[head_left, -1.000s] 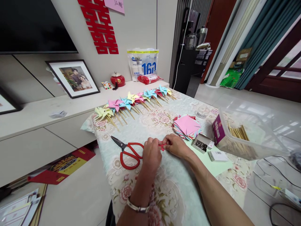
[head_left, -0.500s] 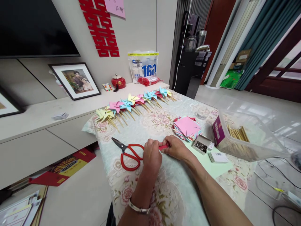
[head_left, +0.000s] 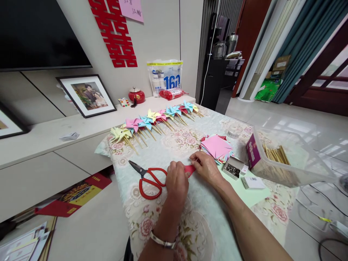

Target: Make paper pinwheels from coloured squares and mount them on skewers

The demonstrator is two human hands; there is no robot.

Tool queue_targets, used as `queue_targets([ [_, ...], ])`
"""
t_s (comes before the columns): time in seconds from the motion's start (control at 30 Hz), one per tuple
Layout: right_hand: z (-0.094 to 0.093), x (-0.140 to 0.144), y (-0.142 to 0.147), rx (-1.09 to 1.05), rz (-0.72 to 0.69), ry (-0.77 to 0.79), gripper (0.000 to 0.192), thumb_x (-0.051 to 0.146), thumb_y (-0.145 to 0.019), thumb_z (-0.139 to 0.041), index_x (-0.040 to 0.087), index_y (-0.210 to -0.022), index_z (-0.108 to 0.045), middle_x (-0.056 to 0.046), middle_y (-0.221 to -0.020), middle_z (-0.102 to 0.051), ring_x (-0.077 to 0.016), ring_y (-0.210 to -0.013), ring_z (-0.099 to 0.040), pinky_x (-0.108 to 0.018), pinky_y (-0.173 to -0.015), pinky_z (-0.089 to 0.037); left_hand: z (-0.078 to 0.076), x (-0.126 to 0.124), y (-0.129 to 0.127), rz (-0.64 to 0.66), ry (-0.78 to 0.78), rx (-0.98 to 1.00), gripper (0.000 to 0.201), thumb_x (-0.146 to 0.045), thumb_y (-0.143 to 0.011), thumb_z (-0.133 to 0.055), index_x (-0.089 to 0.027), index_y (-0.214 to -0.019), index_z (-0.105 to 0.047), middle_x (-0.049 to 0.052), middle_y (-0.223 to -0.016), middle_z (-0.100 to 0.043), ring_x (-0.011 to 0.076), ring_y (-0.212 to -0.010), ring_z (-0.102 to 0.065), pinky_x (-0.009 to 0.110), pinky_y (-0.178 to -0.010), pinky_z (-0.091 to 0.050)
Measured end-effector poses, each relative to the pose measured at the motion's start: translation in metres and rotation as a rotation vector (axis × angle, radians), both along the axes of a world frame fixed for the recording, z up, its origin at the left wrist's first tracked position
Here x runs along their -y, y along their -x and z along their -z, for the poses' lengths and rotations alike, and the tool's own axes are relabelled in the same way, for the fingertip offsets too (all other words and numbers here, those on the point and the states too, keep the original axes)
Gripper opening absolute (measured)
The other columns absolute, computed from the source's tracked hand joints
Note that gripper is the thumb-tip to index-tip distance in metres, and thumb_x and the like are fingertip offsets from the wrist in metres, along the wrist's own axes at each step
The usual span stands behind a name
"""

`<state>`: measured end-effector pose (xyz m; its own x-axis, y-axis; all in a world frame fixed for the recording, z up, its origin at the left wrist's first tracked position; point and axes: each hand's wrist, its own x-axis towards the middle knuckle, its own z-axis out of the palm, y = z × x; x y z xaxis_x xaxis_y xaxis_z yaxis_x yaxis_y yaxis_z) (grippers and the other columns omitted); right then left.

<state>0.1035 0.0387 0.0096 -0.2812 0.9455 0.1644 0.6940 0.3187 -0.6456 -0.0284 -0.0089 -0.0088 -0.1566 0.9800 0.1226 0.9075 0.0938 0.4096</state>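
My left hand (head_left: 177,180), a bracelet on its wrist, is closed on a small piece of red paper (head_left: 189,169) low over the tablecloth. The paper's right part shows beyond the fingers; the rest is hidden under them. My right hand (head_left: 206,167) is beside the paper's right edge, its fingers bent and loosely apart, with the fingertips just past the paper. Scissors with red handles (head_left: 151,183) lie left of my left hand, blades pointing away. A stack of coloured paper squares (head_left: 216,146), pink on top with cut slits, lies beyond my right hand.
Paper pinwheels on sticks (head_left: 146,121) line the table's far left edge. To the right are an open box of metal fasteners (head_left: 233,169), a small white box (head_left: 253,182), a green sheet (head_left: 251,197), a tape roll (head_left: 234,131) and a clear tub (head_left: 301,177) of sticks.
My right hand's fingers have loosened and shifted slightly up off the red paper, so more of it shows. My left hand keeps its grip in nearly the same place.
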Motion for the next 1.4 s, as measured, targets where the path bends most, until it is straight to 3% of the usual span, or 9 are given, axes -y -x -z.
queue_targets([
  [0.2,0.003,0.001,-0.001,0.119,-0.048,0.027,0.019,0.007,-0.086,-0.056,0.017,-0.096,-0.069,-0.009,-0.098,-0.069,-0.021,-0.095,-0.06,-0.029,-0.084,-0.041,0.001,-0.002,-0.004,-0.035,0.026,0.026,0.02,-0.011,-0.085,-0.064,-0.016,-0.102,-0.055,0.012,-0.107,-0.055,0.0287,-0.1,-0.057,0.04,-0.086,-0.046],
  [0.43,0.0,0.004,-0.002,0.199,-0.112,0.048,0.026,0.009,-0.084,-0.06,0.015,-0.107,-0.071,-0.012,-0.105,-0.071,-0.0243,-0.101,-0.059,-0.031,-0.087,-0.04,0.013,0.005,0.003,0.022,-0.179,0.208,0.034,-0.007,-0.085,-0.059,-0.016,-0.116,-0.049,0.01,-0.112,-0.051,0.0267,-0.109,-0.055,0.042,-0.096,-0.048],
  [0.67,-0.008,0.007,-0.001,0.171,-0.089,0.102,0.029,0.006,-0.08,-0.059,0.015,-0.105,-0.072,-0.006,-0.088,-0.073,-0.0181,-0.079,-0.063,-0.025,-0.071,-0.041,0.017,0.002,0.004,0.011,-0.313,0.302,0.038,0.0,-0.085,-0.049,-0.014,-0.12,-0.05,0.013,-0.115,-0.052,0.0264,-0.109,-0.058,0.045,-0.095,-0.052],
  [0.8,-0.01,0.008,-0.002,0.155,-0.065,0.123,0.029,0.004,-0.081,-0.056,0.016,-0.102,-0.073,-0.006,-0.089,-0.074,-0.017,-0.077,-0.063,-0.024,-0.071,-0.041,0.016,0.002,0.004,-0.008,-0.359,0.318,0.038,0.0,-0.086,-0.045,-0.014,-0.12,-0.051,0.013,-0.115,-0.053,0.026,-0.111,-0.058,0.044,-0.098,-0.051],
  [0.97,-0.011,0.007,-0.001,0.149,-0.055,0.138,0.024,0.01,-0.085,-0.058,0.016,-0.103,-0.073,-0.009,-0.1,-0.074,-0.0196,-0.088,-0.064,-0.027,-0.077,-0.041,0.018,0.002,0.006,-0.002,-0.37,0.338,0.041,0.004,-0.084,-0.039,-0.013,-0.119,-0.052,0.014,-0.114,-0.053,0.0262,-0.11,-0.058,0.045,-0.1,-0.05],
  [1.2,-0.01,0.008,-0.001,0.129,-0.091,0.216,0.022,0.012,-0.081,-0.063,0.017,-0.1,-0.073,-0.003,-0.079,-0.072,-0.0165,-0.071,-0.062,-0.025,-0.064,-0.038,0.019,0.005,0.004,0.013,-0.278,0.45,0.045,-0.001,-0.08,-0.05,-0.015,-0.123,-0.049,0.015,-0.12,-0.05,0.0273,-0.114,-0.057,0.044,-0.094,-0.052],
  [1.4,-0.004,0.007,-0.001,0.133,-0.085,0.229,0.027,0.013,-0.075,-0.07,0.016,-0.103,-0.072,-0.003,-0.084,-0.071,-0.0165,-0.073,-0.06,-0.025,-0.064,-0.037,0.019,0.007,0.004,0.036,-0.236,0.356,0.052,0.0,-0.076,-0.055,-0.012,-0.126,-0.047,0.014,-0.118,-0.049,0.0284,-0.114,-0.053,0.045,-0.099,-0.048],
])
